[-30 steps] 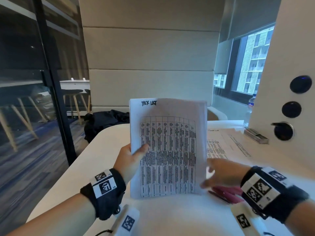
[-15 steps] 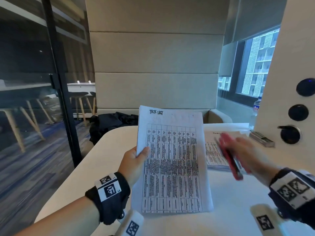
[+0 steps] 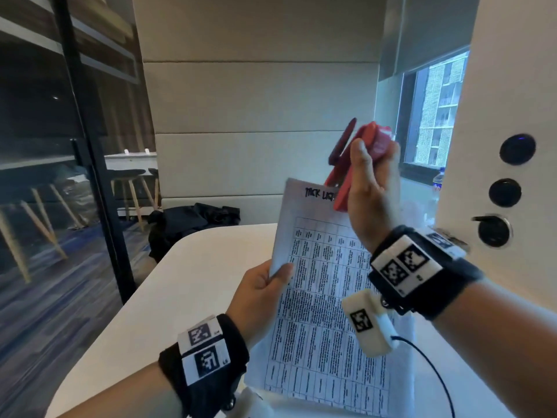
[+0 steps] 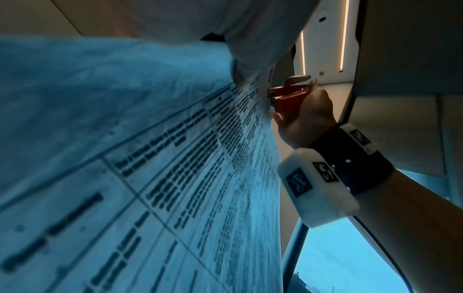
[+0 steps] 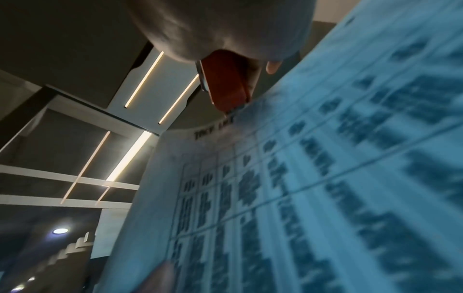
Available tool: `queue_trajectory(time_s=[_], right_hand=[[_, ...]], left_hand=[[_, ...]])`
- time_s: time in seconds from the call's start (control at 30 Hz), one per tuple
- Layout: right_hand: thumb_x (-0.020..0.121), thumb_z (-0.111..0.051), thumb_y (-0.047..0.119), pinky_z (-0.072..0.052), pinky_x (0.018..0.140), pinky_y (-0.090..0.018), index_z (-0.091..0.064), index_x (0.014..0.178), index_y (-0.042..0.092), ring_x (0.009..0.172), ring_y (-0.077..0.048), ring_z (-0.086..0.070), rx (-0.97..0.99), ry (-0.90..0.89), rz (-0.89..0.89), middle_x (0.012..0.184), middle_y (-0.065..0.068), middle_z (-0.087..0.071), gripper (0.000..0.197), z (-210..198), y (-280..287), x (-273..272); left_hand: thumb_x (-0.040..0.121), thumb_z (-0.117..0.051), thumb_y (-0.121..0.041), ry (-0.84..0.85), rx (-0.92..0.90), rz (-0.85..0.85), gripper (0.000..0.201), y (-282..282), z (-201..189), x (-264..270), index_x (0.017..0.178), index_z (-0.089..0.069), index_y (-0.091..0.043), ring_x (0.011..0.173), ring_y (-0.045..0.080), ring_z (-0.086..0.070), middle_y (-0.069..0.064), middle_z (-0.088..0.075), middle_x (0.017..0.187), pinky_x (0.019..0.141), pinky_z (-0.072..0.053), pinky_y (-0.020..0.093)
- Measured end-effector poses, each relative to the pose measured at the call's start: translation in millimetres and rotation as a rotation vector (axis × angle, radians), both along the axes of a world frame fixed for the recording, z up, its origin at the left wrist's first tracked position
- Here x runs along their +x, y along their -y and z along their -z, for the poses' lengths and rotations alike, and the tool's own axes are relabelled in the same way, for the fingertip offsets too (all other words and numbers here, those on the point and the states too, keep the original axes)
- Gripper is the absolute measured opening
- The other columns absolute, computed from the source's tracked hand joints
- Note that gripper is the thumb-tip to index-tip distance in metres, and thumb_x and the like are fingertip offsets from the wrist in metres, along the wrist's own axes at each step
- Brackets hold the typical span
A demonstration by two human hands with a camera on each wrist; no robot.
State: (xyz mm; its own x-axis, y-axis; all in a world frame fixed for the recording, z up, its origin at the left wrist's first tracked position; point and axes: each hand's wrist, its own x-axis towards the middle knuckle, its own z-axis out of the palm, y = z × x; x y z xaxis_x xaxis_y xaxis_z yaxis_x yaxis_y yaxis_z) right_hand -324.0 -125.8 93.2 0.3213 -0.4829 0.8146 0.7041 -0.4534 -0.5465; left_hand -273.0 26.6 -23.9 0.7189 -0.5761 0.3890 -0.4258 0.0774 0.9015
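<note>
left hand (image 3: 259, 297), fingers: thumb pressed on the printed face, the rest hidden behind; pinches the left edge of the paper sheets (image 3: 316, 297)
right hand (image 3: 370, 188), fingers: curled tight round the red stapler (image 3: 376, 140), thumb along its near side
red stapler: raised, arms spread apart at the far end; lower end meets the top edge of the paper sheets; whether paper lies between them, cannot tell
paper sheets: held tilted up above the white table (image 3: 180, 282), bottom edge near its surface
writing: handwritten heading "TICK LI", remainder covered by the stapler; printed grid below, text too small to read
wristbands (image 3: 422, 273): black, with square black-and-white markers
bottle (image 3: 438, 182): by the window, blue label unreadable, contents cannot tell
black bag (image 3: 193, 224): heaped beyond the table
</note>
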Motion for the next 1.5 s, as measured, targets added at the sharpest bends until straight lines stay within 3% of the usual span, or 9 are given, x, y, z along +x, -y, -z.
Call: queue_trajectory(time_s=[0.17, 0.4, 0.53, 0.7, 0.83, 0.97, 1.1, 1.3, 1.5], right_hand=[[0.088, -0.050, 0.041, -0.050, 0.057, -0.036, -0.052, 0.083, 0.022, 0.059, -0.011, -0.055, 0.068, 0.006, 0.138, 0.066, 0.010, -0.055, 0.020, -4, -20, 10], [0.080, -0.050, 0.052, -0.052, 0.059, -0.052, -0.051, 0.060, 0.023, 0.055, -0.024, -0.057, 0.052, -0.044, 0.118, 0.052, 0.008, -0.054, 0.035, -6, -22, 22], [0.081, -0.050, 0.051, -0.053, 0.062, -0.052, -0.051, 0.055, 0.026, 0.055, -0.021, -0.054, 0.054, -0.059, 0.103, 0.049, 0.011, -0.051, 0.036, -2, -22, 21], [0.082, -0.050, 0.048, -0.051, 0.062, -0.052, -0.054, 0.053, 0.033, 0.053, -0.015, -0.049, 0.055, -0.069, 0.067, 0.046, 0.015, -0.048, 0.033, 1, -22, 20], [0.085, -0.053, 0.044, -0.051, 0.063, -0.048, -0.054, 0.059, 0.027, 0.056, -0.020, -0.056, 0.033, -0.088, 0.067, 0.052, 0.009, -0.055, 0.032, 2, -19, 22], [0.076, -0.047, 0.065, -0.055, 0.064, -0.046, -0.056, 0.082, 0.021, 0.071, -0.027, -0.067, -0.038, -0.342, 0.208, 0.072, 0.000, -0.065, 0.046, -3, 0, 24], [0.085, -0.046, 0.056, -0.049, 0.071, -0.040, -0.047, 0.100, 0.016, 0.077, -0.028, -0.059, -0.169, -0.557, 0.506, 0.091, -0.003, -0.063, 0.043, -1, 35, 9], [0.093, -0.041, 0.040, -0.047, 0.064, -0.031, -0.053, 0.100, 0.005, 0.071, -0.027, -0.062, -0.230, -1.126, 0.571, 0.081, -0.009, -0.063, 0.038, 40, 60, -21], [0.096, -0.046, 0.037, -0.050, 0.046, -0.022, -0.062, 0.080, 0.009, 0.045, -0.012, -0.058, -0.421, -1.585, 0.333, 0.064, -0.002, -0.064, 0.037, 89, 48, -42]], left_hand=[[0.102, -0.042, -0.021, 0.030, 0.010, 0.076, 0.030, 8, -9, -17, 0.094, -0.067, -0.008, 0.069, 0.021, -0.064, 0.009, -0.071, 0.079, 0.066, -0.050, 0.025], [0.098, -0.047, -0.036, 0.017, 0.024, 0.038, 0.040, 11, -4, -18, 0.073, -0.049, -0.004, 0.063, 0.016, -0.039, 0.006, -0.043, 0.066, 0.065, -0.035, 0.035], [0.088, -0.046, -0.042, 0.020, 0.042, 0.033, 0.047, 12, -2, -16, 0.088, -0.054, 0.004, 0.069, 0.020, -0.047, 0.010, -0.052, 0.074, 0.069, -0.040, 0.039], [0.086, -0.047, -0.042, 0.010, 0.035, 0.011, 0.036, 13, 1, -16, 0.072, -0.049, -0.009, 0.065, 0.019, -0.041, 0.009, -0.044, 0.068, 0.064, -0.038, 0.042], [0.094, -0.048, -0.039, -0.002, 0.070, 0.011, 0.035, 13, 0, -17, 0.079, -0.058, -0.009, 0.062, 0.029, -0.055, 0.015, -0.057, 0.069, 0.068, -0.051, 0.054], [0.101, -0.046, -0.021, 0.022, 0.120, -0.048, 0.032, 7, -6, -5, 0.071, -0.057, -0.016, 0.046, 0.011, -0.050, -0.007, -0.053, 0.051, 0.051, -0.041, 0.025], [0.100, -0.049, -0.022, -0.097, 0.157, -0.181, 0.030, -12, -13, 25, 0.072, -0.055, -0.013, 0.039, 0.012, -0.043, -0.004, -0.047, 0.047, 0.044, -0.036, 0.021], [0.096, -0.055, -0.027, -0.244, 0.134, -0.418, 0.019, -41, -16, 85, 0.085, -0.064, -0.016, 0.088, 0.036, -0.067, 0.019, -0.070, 0.098, 0.086, -0.052, 0.049], [0.099, -0.051, -0.025, -0.404, 0.069, -0.453, 0.027, -37, -11, 110, 0.121, -0.058, -0.011, 0.104, 0.025, -0.057, 0.005, -0.063, 0.112, 0.096, -0.040, 0.035]])
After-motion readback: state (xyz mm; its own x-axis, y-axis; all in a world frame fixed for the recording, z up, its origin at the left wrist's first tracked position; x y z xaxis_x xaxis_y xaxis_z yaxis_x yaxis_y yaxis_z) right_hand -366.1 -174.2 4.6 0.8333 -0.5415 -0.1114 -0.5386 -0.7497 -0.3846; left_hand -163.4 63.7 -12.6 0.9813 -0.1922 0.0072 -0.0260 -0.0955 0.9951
